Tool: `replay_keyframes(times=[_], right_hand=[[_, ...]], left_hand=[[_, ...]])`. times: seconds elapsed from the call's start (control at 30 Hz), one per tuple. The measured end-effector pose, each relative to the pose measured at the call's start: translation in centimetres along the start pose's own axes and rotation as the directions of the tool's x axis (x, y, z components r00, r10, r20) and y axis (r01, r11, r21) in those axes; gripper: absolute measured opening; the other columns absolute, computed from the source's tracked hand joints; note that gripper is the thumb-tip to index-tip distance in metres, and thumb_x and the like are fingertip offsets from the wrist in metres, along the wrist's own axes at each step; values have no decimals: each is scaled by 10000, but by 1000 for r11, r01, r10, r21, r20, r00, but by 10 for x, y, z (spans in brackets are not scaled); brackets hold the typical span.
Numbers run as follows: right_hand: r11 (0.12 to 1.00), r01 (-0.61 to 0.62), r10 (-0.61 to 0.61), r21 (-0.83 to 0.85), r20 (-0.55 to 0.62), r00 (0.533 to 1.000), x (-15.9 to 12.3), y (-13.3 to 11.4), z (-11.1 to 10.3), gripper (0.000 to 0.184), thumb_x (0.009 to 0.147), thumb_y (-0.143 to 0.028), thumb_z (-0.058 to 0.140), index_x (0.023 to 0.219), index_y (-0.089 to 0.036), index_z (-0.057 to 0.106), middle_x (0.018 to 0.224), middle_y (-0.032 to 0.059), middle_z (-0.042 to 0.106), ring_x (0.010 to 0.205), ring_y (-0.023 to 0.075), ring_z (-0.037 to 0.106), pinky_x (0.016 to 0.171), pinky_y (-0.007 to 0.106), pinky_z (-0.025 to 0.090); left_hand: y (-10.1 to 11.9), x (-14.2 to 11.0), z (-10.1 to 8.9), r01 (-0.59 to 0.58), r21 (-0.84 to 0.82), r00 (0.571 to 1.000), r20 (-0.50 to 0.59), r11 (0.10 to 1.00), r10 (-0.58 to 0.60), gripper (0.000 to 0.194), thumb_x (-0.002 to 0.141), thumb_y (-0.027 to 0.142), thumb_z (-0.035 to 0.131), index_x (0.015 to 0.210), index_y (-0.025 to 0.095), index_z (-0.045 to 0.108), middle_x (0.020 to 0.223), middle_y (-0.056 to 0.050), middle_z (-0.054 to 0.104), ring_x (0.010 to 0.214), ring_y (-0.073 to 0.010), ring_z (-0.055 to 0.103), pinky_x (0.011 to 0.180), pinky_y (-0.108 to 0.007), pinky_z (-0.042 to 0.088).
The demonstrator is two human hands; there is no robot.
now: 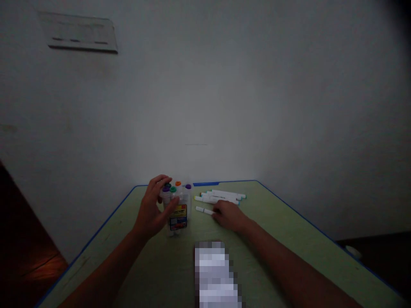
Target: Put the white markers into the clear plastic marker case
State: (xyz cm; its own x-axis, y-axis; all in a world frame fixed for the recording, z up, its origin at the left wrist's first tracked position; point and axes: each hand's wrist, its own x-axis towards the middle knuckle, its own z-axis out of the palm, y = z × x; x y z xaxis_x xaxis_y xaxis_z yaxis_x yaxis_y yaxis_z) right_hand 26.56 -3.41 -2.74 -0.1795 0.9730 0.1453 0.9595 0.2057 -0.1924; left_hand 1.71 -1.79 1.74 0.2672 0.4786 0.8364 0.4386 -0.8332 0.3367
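Observation:
A clear plastic container (189, 214) with a dark printed label stands upright left of the table's middle. Several markers with purple, green and orange ends (178, 184) stick up out of it. My left hand (154, 207) grips the container from the left, thumb across its front and fingers curled over the top. Right of it, my right hand (226, 214) pinches one end of a white marker (204, 210) that lies low against the table. Just beyond that hand, several white markers (224, 194) with coloured ends lie loosely together.
The pale green table (266, 231) has a blue edge and stands against a grey wall (224, 107). Close to me lies a flat object with a pixelated surface (216, 273). A blue strip (206, 184) marks the far edge.

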Motion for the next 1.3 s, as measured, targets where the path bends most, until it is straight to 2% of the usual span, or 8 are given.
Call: replay_keyframes(times=[0.17,0.33,0.6,0.83,0.93,1.1,1.2,1.3], right_hand=[[954,19,-15,301,-16,1000,4,8,-4,91,762,-190,533,706,-142,586,703,37,587,667,149,506,587,247,323],[709,127,-6,693,-174,985,5,7,-10,66,702,-177,554,712,-171,489,638,-39,454,581,104,421,537,218,316],[606,253,21,754,-333,943,-7,-6,-19,138,733,-307,545,759,-172,542,691,7,559,603,120,494,541,238,388],[410,431,211,804,-543,813,-10,-31,-91,318,750,-481,586,752,-166,545,634,8,569,508,107,504,475,248,435],[337,461,176,821,-536,826,2,-56,-128,329,767,-506,557,809,-201,439,753,30,650,509,114,556,473,255,466],[551,381,-79,743,-408,910,31,-91,-152,187,771,-303,535,843,-214,389,673,-11,628,487,114,539,477,240,434],[843,357,-227,401,-336,914,41,-98,-159,38,736,-163,535,773,-168,529,559,-29,546,493,92,469,496,217,354],[956,292,-285,19,-158,945,43,-101,-170,116,762,-208,573,754,-157,677,539,-9,552,520,102,465,523,238,314]], left_hand=[[0,1,0,3,3,1000,2,1000,-3,372,838,310,541,1170,157,477,1203,-116,466,952,-181,517,658,-257,472],[0,0,1,-13,1,1000,-8,1000,13,364,839,301,537,1169,160,477,1200,-115,467,956,-184,518,665,-261,475],[1,-3,2,18,-26,1000,-9,1000,-19,380,837,300,539,1183,161,466,1221,-128,459,971,-188,526,625,-243,455],[2,-3,3,54,-67,999,3,996,-54,403,825,316,543,1184,152,463,1236,-146,446,966,-199,533,603,-247,456],[2,-3,3,39,-60,999,-4,997,-39,412,822,309,541,1190,149,449,1234,-152,453,1043,-229,521,727,-309,479],[-1,-5,5,62,-40,998,-21,997,-63,514,799,315,560,1247,149,370,1244,-160,466,1103,-259,504,827,-379,466],[-1,-6,6,98,-62,995,-30,993,-100,611,781,310,581,1300,152,300,1236,-158,477,1070,-250,520,818,-378,462],[-2,-7,8,140,-100,989,-37,985,-145,729,766,320,601,1361,169,207,1238,-150,478,1010,-234,548,796,-372,466]])
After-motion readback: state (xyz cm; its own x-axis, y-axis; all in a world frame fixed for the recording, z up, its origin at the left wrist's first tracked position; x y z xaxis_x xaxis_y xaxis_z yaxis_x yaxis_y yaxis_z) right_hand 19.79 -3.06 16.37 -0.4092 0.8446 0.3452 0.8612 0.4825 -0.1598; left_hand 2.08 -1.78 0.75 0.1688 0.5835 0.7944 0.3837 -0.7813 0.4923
